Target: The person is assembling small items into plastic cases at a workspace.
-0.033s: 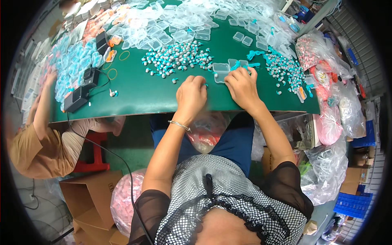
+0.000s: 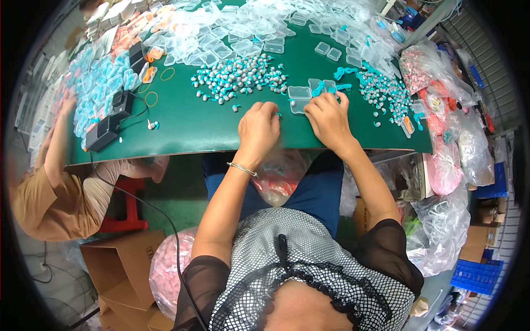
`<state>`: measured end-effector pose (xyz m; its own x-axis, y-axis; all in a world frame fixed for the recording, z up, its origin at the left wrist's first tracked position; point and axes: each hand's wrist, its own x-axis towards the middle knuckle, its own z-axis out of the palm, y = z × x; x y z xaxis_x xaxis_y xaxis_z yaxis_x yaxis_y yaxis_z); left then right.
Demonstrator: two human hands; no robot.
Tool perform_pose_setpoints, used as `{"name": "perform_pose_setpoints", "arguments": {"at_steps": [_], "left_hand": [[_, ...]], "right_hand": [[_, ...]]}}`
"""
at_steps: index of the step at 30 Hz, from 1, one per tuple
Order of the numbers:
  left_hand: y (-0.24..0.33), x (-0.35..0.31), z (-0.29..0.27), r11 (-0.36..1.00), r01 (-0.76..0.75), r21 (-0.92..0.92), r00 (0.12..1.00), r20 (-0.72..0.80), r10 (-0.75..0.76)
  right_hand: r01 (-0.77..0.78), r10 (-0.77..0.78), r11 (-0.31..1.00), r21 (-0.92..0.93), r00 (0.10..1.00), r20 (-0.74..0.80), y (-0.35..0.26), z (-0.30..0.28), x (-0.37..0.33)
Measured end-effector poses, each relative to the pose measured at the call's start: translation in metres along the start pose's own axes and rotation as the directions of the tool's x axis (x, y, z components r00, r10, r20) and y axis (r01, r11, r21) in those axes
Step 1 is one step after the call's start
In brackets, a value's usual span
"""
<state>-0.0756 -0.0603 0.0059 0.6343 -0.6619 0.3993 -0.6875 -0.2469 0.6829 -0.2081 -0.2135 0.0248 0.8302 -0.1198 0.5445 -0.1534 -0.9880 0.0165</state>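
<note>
My left hand [image 2: 258,128] is closed near the table's front edge, with a bit of a small teal piece [image 2: 278,115] showing at its fingertips. To its right, my right hand [image 2: 330,117] bends its fingers down over an open clear plastic box [image 2: 300,92] and the teal cords [image 2: 318,88] beside it. Those fingers hide whatever they pinch. A small grey-and-teal piece sits at the left edge of the box's nearer half. Beyond my left hand spreads a pile of small grey-and-teal pieces [image 2: 237,77]. Another such pile [image 2: 383,94] lies right of my right hand.
Clear plastic boxes [image 2: 221,41] are heaped along the far side of the green table [image 2: 182,124]. Black devices [image 2: 103,134] with a cable stand at left, near filled teal boxes [image 2: 105,83]. Another person's arm [image 2: 57,135] reaches in there. Plastic bags [image 2: 444,165] crowd the right edge.
</note>
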Motion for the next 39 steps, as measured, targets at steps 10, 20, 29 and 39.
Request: {"name": "perform_pose_setpoints", "arguments": {"at_steps": [10, 20, 29, 39], "left_hand": [[0.007, -0.012, -0.001, 0.993, 0.017, -0.117, 0.997, 0.074, -0.009], [0.008, -0.013, 0.005, 0.995, -0.026, -0.092, 0.998, 0.056, 0.031], [0.005, -0.017, 0.005, 0.991, -0.117, -0.062, 0.993, -0.017, 0.116], [0.002, -0.017, 0.011, 0.933, 0.021, -0.36, 0.995, -0.082, -0.054]], "right_hand": [[-0.043, 0.042, 0.999, 0.017, 0.996, 0.078, -0.02, -0.032, -0.03], [-0.192, 0.187, 0.97, 0.152, 0.981, 0.045, -0.024, -0.003, -0.01], [-0.213, 0.223, 0.95, 0.228, 0.975, -0.017, -0.026, -0.002, -0.007], [-0.159, 0.182, 0.961, 0.227, 0.98, -0.086, -0.043, 0.006, -0.008]]}}
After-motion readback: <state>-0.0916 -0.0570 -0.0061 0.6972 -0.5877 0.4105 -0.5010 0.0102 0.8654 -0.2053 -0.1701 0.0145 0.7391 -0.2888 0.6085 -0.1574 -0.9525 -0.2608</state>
